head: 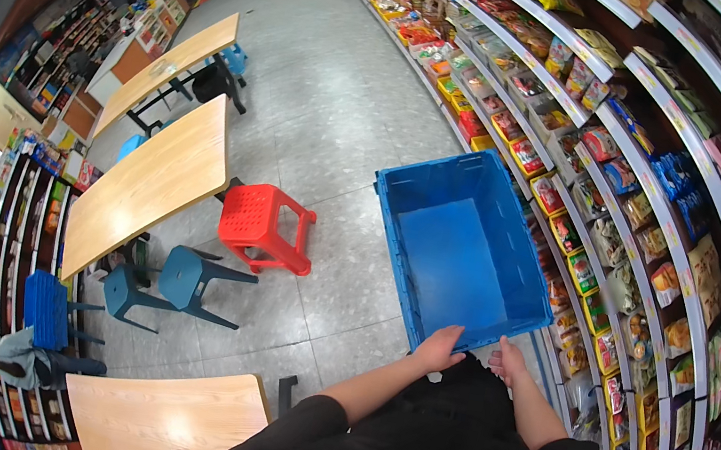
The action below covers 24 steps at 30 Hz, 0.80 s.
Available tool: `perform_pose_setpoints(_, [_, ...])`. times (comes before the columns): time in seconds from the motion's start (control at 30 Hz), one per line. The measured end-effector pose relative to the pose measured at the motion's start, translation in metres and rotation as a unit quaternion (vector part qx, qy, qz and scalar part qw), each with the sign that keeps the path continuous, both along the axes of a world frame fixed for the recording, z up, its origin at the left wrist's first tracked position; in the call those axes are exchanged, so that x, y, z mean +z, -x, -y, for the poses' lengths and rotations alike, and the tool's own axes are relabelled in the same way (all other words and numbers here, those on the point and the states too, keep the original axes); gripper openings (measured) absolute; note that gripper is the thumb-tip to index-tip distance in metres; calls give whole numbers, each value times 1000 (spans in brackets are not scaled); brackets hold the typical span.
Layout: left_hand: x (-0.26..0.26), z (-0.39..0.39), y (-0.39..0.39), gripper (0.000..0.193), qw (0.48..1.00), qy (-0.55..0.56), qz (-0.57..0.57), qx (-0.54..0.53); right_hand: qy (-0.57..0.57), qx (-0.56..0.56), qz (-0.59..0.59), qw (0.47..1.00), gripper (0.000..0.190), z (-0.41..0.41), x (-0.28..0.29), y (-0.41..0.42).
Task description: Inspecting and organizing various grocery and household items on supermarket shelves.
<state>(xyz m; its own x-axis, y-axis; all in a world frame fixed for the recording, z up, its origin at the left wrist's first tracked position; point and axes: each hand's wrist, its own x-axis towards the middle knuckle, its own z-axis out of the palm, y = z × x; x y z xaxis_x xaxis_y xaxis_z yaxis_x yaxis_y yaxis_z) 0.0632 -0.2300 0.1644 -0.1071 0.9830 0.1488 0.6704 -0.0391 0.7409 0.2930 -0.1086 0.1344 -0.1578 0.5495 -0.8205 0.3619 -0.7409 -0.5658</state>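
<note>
A blue plastic crate [459,256], with nothing in it, is in front of me beside the shelves. My left hand [442,349] grips its near rim, fingers over the edge. A short way to the right along that rim, my right hand [509,361] holds on with its thumb up at the edge. The crate's underside is hidden, so I cannot tell whether it touches the floor.
Shelves of packaged snacks [625,183] run along my right. A red plastic stool [255,214], blue-green stools [187,278] and wooden-topped tables [153,183] stand to the left. Another person [20,357] is by the left shelves, near blue crates [46,308]. Grey tile floor [321,75] extends ahead.
</note>
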Motion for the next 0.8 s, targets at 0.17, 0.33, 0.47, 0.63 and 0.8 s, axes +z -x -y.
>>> perform_pose_setpoints(0.17, [-18,-16,-17,60,944,319,-13,-83,-89,52,21,994,36,68,-29,-97])
perform_pose_setpoints(0.33, [-44,-14,-29,49,954,289,-71,-47,-50,-92,101,989,27,146,-41,-204])
perform_pose_setpoints(0.47, [-49,-19,-35,44,950,284,-127,-35,37,-285,106,952,33,220,-41,-274])
perform_pose_setpoints(0.63, [-69,-34,-43,45,910,349,-223,-33,76,-448,76,888,32,348,-59,-324])
perform_pose_setpoints(0.8, [-49,-59,-76,45,884,381,-269,29,236,-476,39,846,24,465,-123,-354])
